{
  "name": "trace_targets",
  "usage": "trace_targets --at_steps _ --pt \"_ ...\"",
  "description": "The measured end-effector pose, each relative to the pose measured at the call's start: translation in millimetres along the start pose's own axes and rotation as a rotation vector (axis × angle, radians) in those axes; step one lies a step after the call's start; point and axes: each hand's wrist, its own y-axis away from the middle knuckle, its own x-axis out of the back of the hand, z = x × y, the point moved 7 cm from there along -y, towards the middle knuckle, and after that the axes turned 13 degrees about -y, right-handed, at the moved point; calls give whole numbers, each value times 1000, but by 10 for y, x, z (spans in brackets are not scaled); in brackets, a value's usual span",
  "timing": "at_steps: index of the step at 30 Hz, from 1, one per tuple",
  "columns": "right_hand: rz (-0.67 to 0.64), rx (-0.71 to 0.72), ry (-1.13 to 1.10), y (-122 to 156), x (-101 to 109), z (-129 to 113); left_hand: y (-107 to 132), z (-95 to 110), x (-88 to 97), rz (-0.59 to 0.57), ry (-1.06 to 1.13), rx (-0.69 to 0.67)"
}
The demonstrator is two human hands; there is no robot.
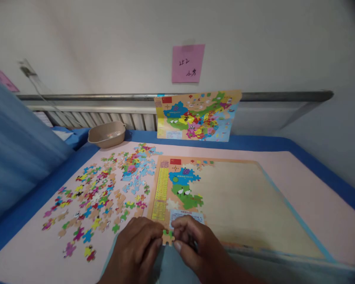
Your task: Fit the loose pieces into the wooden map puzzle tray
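An orange puzzle piece with green on its upper edge [167,239] is between my two hands, in front of the puzzle board's near left edge. From the left, my left hand [137,246] pinches it, fingers curled. On its other side my right hand [195,244] has thumb and fingertips closed on it. Just beyond lies the puzzle board [242,201], joined pieces along its left side. They form a partial map [185,185] with blue and green areas, a red flag and a yellow strip. My hands hide part of the board's lower left.
Loose puzzle pieces [97,197] spread over the pink sheet [20,250] to the left. A printed map picture [195,118] leans against the metal rail [284,96]. A beige basket [108,135] stands back left, near a blue curtain [20,150].
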Motion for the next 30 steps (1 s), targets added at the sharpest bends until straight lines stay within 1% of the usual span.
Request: trace_targets --at_steps 4,8,14,18,24,26,27,30 --pt "-33 33 124 -8 -8 15 39 -27 -44 4 24 51" --pt "-44 60 244 -10 -8 -49 38 -35 -59 -6 47 74" --pt "-96 83 337 9 -35 -53 25 -38 -50 -31 34 31" --pt "-131 101 484 22 -50 -62 31 -38 -55 -29 22 -5" --pt "-156 51 649 17 -76 -109 -3 -14 -84 -23 29 -38" --pt "-127 55 668 28 -13 -126 -10 -7 -93 -17 31 -49" --pt "-96 79 668 37 52 -152 -10 -11 -100 -16 31 -47" --pt "12 135 664 68 372 -231 4 -42 -121 -13 45 -16"
